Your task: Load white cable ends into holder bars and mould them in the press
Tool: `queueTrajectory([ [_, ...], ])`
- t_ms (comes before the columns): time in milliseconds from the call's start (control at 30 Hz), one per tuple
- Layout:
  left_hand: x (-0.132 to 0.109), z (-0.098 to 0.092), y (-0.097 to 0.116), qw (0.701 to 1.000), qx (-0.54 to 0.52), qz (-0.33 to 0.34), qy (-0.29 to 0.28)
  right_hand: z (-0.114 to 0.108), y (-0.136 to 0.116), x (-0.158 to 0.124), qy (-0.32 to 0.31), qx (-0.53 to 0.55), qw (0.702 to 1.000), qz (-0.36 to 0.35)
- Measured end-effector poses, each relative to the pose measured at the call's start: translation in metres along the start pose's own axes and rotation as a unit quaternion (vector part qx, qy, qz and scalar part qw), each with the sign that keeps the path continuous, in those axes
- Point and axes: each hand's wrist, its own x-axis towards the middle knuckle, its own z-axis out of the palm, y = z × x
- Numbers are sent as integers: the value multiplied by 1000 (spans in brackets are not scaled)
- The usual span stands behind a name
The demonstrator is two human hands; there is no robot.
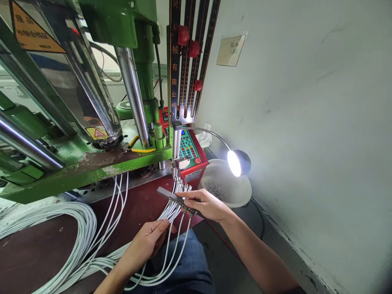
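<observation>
White cables [170, 250] pass through the left hand [147, 242], fingers curled around them. Right hand [206, 204] fingers pinch a metal bar [167, 193] holding cable ends. Lit lamp [240, 162] and white bowl [245, 192] sit just behind.

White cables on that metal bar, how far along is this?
Done: several cable ends already sit in the metal bar. In hand: right hand grips the bar, left hand pinches white cables. Left, probably: the bar is not yet in the green machine.
</observation>
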Motion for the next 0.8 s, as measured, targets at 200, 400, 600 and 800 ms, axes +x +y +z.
queueTrajectory([
  [200,3,-1,-2,1000,-4,-10,-9,-1,3,-1,-10,-17,1000,-8],
  [400,18,-9,-19,999,-41,-10,-9,-3,2,-1,-20,-50,999,-7],
  [600,19,-6,-21,998,-62,-11,14,-3,-3,0,-32,-54,997,-41],
  [800,13,1,-12,996,-76,6,45,1,-3,14,-29,-76,996,-26],
])
